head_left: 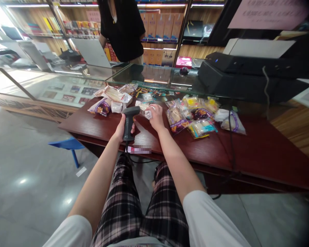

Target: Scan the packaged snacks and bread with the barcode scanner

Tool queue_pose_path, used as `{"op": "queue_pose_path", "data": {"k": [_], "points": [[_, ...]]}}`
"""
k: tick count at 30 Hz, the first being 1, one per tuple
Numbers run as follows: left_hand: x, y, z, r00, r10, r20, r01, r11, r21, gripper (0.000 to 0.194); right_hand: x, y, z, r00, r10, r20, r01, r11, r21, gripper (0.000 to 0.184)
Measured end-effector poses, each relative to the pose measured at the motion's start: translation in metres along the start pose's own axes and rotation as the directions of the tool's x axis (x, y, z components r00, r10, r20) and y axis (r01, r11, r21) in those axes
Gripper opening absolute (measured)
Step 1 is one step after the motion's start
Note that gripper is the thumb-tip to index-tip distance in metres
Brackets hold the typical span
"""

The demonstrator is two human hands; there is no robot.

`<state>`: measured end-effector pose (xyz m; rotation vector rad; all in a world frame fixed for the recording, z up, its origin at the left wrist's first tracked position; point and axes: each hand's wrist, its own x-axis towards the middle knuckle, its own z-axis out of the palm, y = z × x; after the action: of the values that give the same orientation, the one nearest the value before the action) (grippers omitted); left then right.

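My left hand (121,129) is wrapped round the grip of a dark grey barcode scanner (129,120), whose head points right. My right hand (156,116) is closed on a small clear-wrapped snack packet (146,110), held just in front of the scanner head above the dark red table (247,151). A pile of wrapped snacks (195,115) lies to the right of my right hand. Another group of wrapped packets (110,99) lies to the left, beyond the scanner.
A glass display counter (74,82) runs behind the table, and a person in a black top (123,31) stands behind it by a laptop (92,51). A black machine (247,75) sits at the right. A blue stool (67,144) stands on the floor at the left.
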<state>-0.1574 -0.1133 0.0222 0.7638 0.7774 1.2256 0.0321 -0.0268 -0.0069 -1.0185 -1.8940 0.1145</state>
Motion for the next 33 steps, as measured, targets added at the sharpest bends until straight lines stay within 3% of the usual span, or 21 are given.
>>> {"op": "queue_pose_path", "data": {"k": [7, 14, 18, 23, 26, 30, 33], "points": [[0.0, -0.002, 0.001, 1.0, 0.025, 0.006, -0.025, 0.999, 0.028, 0.067, 0.002, 0.01, 0.008, 1.0, -0.018, 0.023, 0.019, 0.999, -0.028, 0.042], [0.005, -0.003, -0.005, 0.999, 0.037, 0.029, -0.038, 0.998, 0.042, 0.068, 0.0, 0.004, 0.003, 1.0, -0.023, 0.02, 0.024, 0.999, -0.049, 0.042], [0.009, -0.003, -0.009, 0.999, 0.027, 0.019, -0.027, 0.999, 0.029, 0.069, -0.001, 0.004, -0.003, 0.993, 0.091, -0.07, -0.099, 0.987, -0.128, 0.047], [0.007, -0.001, -0.005, 1.0, 0.01, -0.005, -0.01, 1.0, 0.022, 0.07, -0.001, 0.002, -0.01, 0.949, 0.255, -0.187, -0.291, 0.935, -0.204, 0.053], [0.005, 0.0, -0.003, 1.0, 0.016, -0.011, -0.015, 0.999, 0.03, 0.069, 0.001, -0.009, -0.015, 0.967, 0.232, -0.103, -0.252, 0.925, -0.285, 0.062], [0.006, -0.001, -0.004, 1.0, 0.03, 0.004, -0.03, 0.999, 0.036, 0.069, -0.001, -0.024, -0.015, 0.975, 0.122, 0.185, -0.049, 0.934, -0.353, 0.05], [0.008, -0.003, -0.007, 0.999, 0.04, 0.0, -0.04, 0.999, 0.037, 0.068, -0.003, -0.026, -0.009, 0.954, 0.199, 0.226, -0.089, 0.903, -0.42, 0.045]]}}
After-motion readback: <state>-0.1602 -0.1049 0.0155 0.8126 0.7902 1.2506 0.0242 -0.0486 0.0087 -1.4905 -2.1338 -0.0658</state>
